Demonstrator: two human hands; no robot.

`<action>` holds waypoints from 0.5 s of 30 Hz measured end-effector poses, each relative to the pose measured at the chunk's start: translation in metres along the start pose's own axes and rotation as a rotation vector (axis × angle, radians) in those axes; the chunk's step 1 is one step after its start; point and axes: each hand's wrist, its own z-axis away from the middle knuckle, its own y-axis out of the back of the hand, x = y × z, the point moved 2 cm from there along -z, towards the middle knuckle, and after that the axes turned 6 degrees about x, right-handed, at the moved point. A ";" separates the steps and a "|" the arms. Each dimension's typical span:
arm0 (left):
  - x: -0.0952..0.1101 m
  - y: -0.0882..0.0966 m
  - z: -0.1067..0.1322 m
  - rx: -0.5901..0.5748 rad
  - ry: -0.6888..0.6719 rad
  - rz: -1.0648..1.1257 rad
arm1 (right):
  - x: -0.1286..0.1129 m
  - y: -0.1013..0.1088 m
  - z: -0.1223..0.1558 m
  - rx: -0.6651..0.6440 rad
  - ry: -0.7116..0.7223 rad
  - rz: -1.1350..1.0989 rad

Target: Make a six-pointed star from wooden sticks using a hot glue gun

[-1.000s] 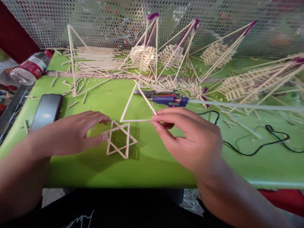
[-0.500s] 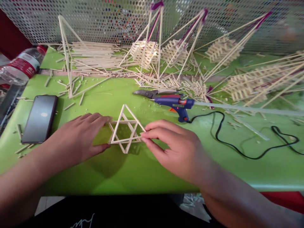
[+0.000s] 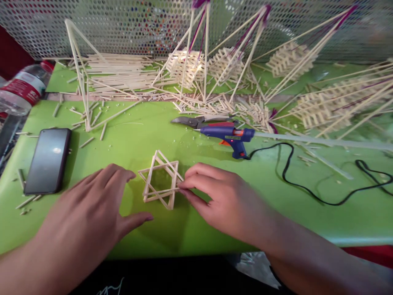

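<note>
A star made of thin wooden sticks (image 3: 159,180) lies on the green table (image 3: 184,229), with a stick triangle laid on top of it. My right hand (image 3: 219,196) pinches the right corner of that triangle between thumb and fingers. My left hand (image 3: 95,205) hovers just left of the star, fingers spread and holding nothing, apart from the sticks.
A blue glue gun (image 3: 229,135) with a black cord (image 3: 307,188) lies behind the star, pliers (image 3: 196,121) beside it. A phone (image 3: 47,159) lies at the left, a bottle (image 3: 23,88) far left. Stick piles and tall stick frames (image 3: 196,61) line the mesh wall.
My right hand brought the triangle down from the air and laid it flat over the star. My left hand let go of the star and drew back toward me.
</note>
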 end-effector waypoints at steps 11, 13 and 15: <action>-0.004 -0.006 -0.004 -0.107 0.003 -0.045 | 0.001 0.001 0.000 -0.073 0.004 0.010; -0.004 -0.006 -0.004 -0.113 0.000 -0.044 | 0.002 0.000 0.000 -0.073 0.003 0.011; -0.004 -0.005 -0.001 -0.109 -0.007 -0.031 | 0.001 0.000 0.000 -0.069 0.006 0.008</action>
